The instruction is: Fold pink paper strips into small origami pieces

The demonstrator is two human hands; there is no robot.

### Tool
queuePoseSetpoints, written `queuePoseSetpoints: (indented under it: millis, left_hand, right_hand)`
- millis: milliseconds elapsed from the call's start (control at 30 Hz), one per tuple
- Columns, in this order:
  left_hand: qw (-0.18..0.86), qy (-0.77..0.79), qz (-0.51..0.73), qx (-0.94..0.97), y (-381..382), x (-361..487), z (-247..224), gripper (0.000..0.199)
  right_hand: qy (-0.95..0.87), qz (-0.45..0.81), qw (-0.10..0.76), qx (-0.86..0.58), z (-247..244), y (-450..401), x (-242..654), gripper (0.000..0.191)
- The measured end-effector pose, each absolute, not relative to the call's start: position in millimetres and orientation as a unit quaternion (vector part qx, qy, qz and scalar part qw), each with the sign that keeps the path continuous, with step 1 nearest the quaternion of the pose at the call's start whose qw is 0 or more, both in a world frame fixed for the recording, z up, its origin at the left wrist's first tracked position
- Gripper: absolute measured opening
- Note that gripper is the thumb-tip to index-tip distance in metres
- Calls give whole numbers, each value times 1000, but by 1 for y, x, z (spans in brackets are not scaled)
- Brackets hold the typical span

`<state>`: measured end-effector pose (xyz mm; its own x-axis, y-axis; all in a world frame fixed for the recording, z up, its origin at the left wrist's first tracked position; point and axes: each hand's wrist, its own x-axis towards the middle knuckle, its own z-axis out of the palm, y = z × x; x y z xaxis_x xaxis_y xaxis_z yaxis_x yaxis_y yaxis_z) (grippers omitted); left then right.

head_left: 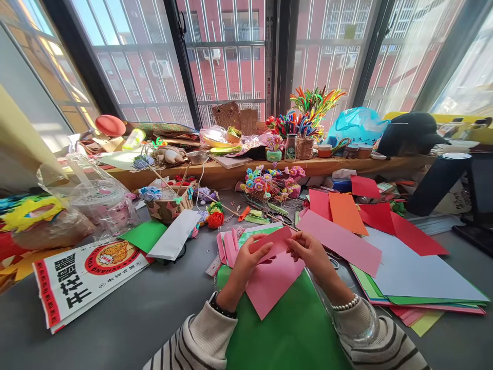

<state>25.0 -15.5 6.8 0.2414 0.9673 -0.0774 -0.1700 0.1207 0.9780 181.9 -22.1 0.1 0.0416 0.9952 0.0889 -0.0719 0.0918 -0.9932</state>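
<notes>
Pink paper (274,242), between fingers (264,251), above green sheet (285,329)

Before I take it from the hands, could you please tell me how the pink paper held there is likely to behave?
The pink paper is probably light for its size, since the left hand and right hand seem to hold it by fingertips alone. It would likely bend or crease easily, as its edges look thin.

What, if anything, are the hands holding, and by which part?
A pink piece of paper: the left hand grips its left end, thumb on top. The right hand is at its right end; whether it pinches there is unclear.
</notes>
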Motion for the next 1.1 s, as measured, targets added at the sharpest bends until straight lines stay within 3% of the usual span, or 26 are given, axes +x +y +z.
queuePoseSetpoints:
  millis: [200,400,533,700,933,1033,1100]
  left_hand:
    - [620,431,502,421,-14,26,6,42]
    - [597,413,432,536,-14,26,2,26]
    - [551,429,438,566,-12,25,-1,24]
    - [543,438,440,565,-12,25,0,23]
    - [571,416,469,530,-14,26,1,24]
    - [575,421,480,511,-14,26,0,24]
    - [580,432,481,496,-13,25,-1,24]
  right_hand:
    - [-451,557,550,-428,2,-26,177,26]
    - [-462,589,520,-411,5,-32,168,22]
    - [-511,555,490,-438,5,-30,168,23]
    - [-543,466,528,-458,2,-26,177,25]
    - [-509,559,494,-430,-2,-30,165,25]
    - [-575,506,472,-437,-1,-29,165,25]
    - [-628,403,479,-463,1,-29,169,23]
